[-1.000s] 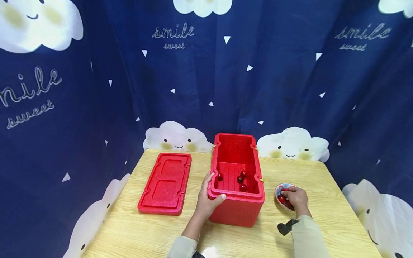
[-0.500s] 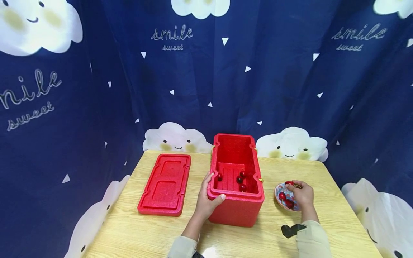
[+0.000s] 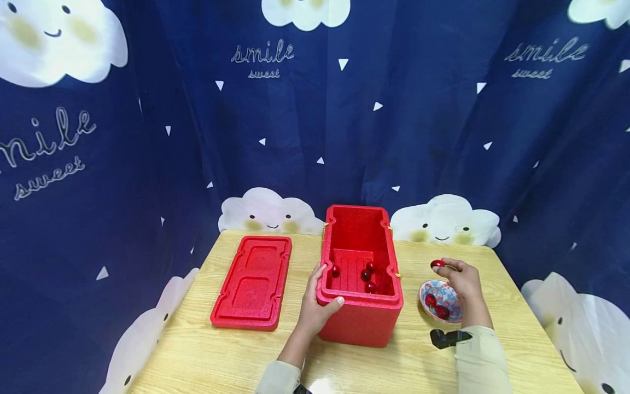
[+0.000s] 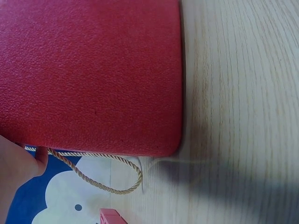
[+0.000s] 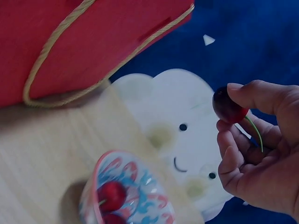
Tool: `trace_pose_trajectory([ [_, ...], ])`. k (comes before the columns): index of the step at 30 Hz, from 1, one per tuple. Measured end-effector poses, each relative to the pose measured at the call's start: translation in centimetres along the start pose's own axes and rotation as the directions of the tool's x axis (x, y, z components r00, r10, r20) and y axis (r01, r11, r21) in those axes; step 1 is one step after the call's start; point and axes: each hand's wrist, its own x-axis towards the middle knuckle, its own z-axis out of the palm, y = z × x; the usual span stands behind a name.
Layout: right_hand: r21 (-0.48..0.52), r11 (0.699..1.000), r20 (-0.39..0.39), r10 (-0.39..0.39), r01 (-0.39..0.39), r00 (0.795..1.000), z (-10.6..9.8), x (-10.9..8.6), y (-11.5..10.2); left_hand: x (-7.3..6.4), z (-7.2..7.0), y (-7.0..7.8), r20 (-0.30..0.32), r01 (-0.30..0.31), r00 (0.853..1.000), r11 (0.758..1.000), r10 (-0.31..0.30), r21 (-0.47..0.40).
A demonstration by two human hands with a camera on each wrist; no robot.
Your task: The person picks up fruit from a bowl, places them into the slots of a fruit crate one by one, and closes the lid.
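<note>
A red foam box (image 3: 361,323) stands lidless on the table, several cherries (image 3: 366,274) lying on its floor. My left hand (image 3: 315,309) grips its near left corner, thumb on the front rim and fingers along the side. Over the patterned bowl (image 3: 445,293), my right hand (image 3: 465,282) pinches a dark red cherry (image 5: 229,105) between thumb and fingers. That cherry's green stem (image 5: 255,133) hangs toward the palm in the right wrist view. Inside the bowl two more cherries (image 5: 111,196) are visible.
The box's red lid (image 3: 253,282) lies flat on the table (image 3: 197,350) to the left. Gold rope handles (image 4: 107,186) hang at the box's sides. A dark blue curtain (image 3: 295,109) with white clouds surrounds the table.
My right hand has come up out of the bowl with a cherry, rising and shifting slightly right. The left hand keeps its hold on the box.
</note>
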Motion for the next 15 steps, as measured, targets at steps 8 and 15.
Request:
trace_pose_trajectory([
  [8,-0.010,1.000,0.069,-0.027,0.027,0.997,0.1,-0.6,-4.1,0.0,0.0,-0.3,-0.005,0.007,1.000,1.000,-0.007,-0.006],
  [15,-0.021,0.994,0.182,-0.104,0.109,0.978,0.3,-0.4,-6.3,-0.1,0.0,-0.1,-0.009,0.001,1.000,1.000,-0.001,0.031],
])
